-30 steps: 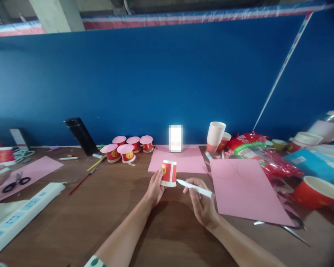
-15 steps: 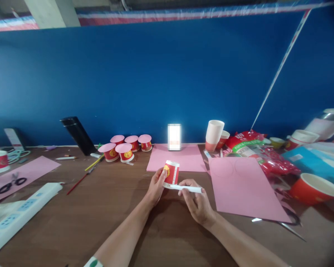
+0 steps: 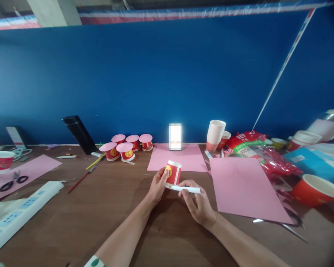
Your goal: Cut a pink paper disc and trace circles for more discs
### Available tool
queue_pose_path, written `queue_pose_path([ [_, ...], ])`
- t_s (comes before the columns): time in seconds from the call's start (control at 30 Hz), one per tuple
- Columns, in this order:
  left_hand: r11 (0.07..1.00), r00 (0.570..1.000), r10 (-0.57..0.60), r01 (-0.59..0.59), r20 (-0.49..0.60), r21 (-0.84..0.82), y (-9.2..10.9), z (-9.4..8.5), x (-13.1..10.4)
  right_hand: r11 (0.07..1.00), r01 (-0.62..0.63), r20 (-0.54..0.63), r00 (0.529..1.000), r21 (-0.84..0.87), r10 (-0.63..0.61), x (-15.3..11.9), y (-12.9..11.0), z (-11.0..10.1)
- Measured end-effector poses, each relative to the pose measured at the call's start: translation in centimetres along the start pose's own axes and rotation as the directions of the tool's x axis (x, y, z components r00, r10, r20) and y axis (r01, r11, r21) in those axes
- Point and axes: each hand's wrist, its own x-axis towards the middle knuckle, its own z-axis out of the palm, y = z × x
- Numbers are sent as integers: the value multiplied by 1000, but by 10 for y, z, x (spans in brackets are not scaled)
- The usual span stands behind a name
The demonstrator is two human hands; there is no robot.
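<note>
Above the middle of the table, my left hand (image 3: 158, 187) is closed around a red and white paper cup (image 3: 173, 172) with a yellow emblem, gripping its left side. The fingers of my right hand (image 3: 196, 202) are closed on a white tube (image 3: 190, 189), perhaps a glue pen, held nearly level. Its narrow tip reaches the lower edge of the cup; whether it touches cannot be told. Past my hands lie pink paper sheets (image 3: 158, 159). Another pink sheet (image 3: 242, 189), with faint drawn circles, lies right of my right hand.
Several red cups topped with pink discs (image 3: 125, 152) stand at the back left, near a black flask (image 3: 79, 134). Scissors (image 3: 293, 231) stick out from under the right sheet. A power strip (image 3: 19, 213) lies at left. Stacked cups (image 3: 215, 135) and a red bag (image 3: 246, 144) stand right.
My hands, the cup and the white tube keep nearly the same pose. The whole view has shifted very slightly.
</note>
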Motion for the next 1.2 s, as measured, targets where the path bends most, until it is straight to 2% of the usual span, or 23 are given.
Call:
queue_pose_path([
  [0.27, 999, 1000, 4, -4, 19, 35, -1, -1, 0, 1000, -3, 8, 1000, 5, 3, -1, 1, 1],
  [0.7, 1000, 1000, 18, -18, -11, 20, 0, 0, 0, 1000, -7, 26, 1000, 13, 7, 1, -1, -1],
  [0.97, 994, 999, 11, -15, -30, -109, 4, 2, 0, 1000, -19, 8, 1000, -21, 19, 3, -3, -4],
  [1.2, 969, 995, -22, -3, -98, -247, 7, 3, -1, 999, -24, -10, 1000, -36, 24, 4, -4, -6],
])
